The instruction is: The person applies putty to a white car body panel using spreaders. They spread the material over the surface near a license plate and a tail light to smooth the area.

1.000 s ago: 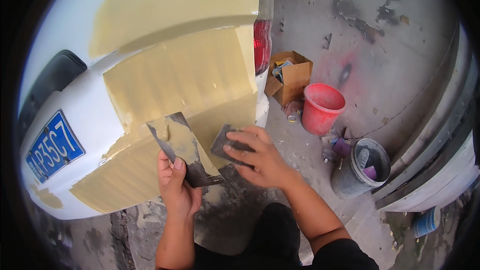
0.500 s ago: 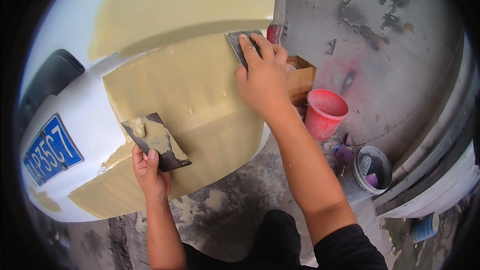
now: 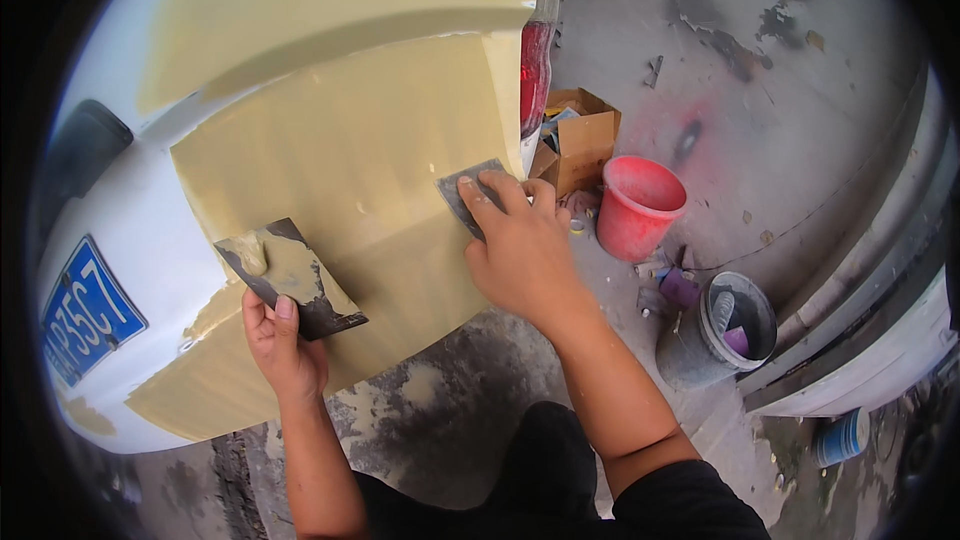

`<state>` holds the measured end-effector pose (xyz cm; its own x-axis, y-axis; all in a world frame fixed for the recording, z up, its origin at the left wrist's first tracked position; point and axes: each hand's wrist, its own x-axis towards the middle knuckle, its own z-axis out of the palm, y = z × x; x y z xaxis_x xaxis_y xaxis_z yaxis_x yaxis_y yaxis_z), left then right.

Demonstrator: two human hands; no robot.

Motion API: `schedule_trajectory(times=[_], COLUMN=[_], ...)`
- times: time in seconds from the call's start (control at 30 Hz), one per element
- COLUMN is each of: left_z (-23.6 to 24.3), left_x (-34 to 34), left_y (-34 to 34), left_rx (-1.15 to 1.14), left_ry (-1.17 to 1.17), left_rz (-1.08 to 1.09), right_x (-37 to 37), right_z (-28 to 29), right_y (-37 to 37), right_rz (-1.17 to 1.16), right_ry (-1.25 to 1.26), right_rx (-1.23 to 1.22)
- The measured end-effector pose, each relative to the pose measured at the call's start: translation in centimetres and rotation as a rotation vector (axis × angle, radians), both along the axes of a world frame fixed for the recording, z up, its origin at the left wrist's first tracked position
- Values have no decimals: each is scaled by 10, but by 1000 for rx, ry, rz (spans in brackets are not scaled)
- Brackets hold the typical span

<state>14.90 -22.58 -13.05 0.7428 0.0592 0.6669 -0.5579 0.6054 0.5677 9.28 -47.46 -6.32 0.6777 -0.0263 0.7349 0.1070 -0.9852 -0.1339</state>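
Right hand (image 3: 520, 245) moved down from top of beige-puttied white car panel (image 3: 350, 160), fingers flat pressing grey metal spreader (image 3: 468, 195); left hand (image 3: 285, 345) fingers clamp putty-smeared dark board (image 3: 290, 278) below-left.

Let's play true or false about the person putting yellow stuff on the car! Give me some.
1. The right hand presses a small grey spreader against the yellow filler. True.
2. The left hand is empty. False: it holds a dark flat board smeared with filler.
3. The red bucket stands on the floor beside a cardboard box. True.
4. The number plate is green. False: it is blue.
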Motion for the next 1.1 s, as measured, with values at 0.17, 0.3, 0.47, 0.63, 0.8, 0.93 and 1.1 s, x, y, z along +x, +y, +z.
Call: schedule_trajectory(times=[0.17, 0.3, 0.47, 0.63, 0.8, 0.93, 1.1], left_z=[7, 7, 8, 2, 4, 12, 15], left_x=[-6, -3, -5, 0, -3, -6, -41], left_y=[-9, -5, -5, -3, -7, -7, -50], left_rx=[-33, -30, -2, 10, 14, -9, -61], left_ry=[46, 29, 22, -1, 26, 44, 150], left_rz=[25, 14, 9, 35, 48, 42, -32], right_x=[-16, -32, -14, -8, -35, -58, -77], right_z=[1, 8, 31, 14, -7, -29, -39], right_y=[-8, -22, -54, -51, -51, -49, -37], right_rz=[-9, -15, -37, -36, -40, 10, 182], right_ry=[114, 154, -40, 141, 299, -20, -86], right_rx=[-8, -14, 96, 52, 42, 182, 308])
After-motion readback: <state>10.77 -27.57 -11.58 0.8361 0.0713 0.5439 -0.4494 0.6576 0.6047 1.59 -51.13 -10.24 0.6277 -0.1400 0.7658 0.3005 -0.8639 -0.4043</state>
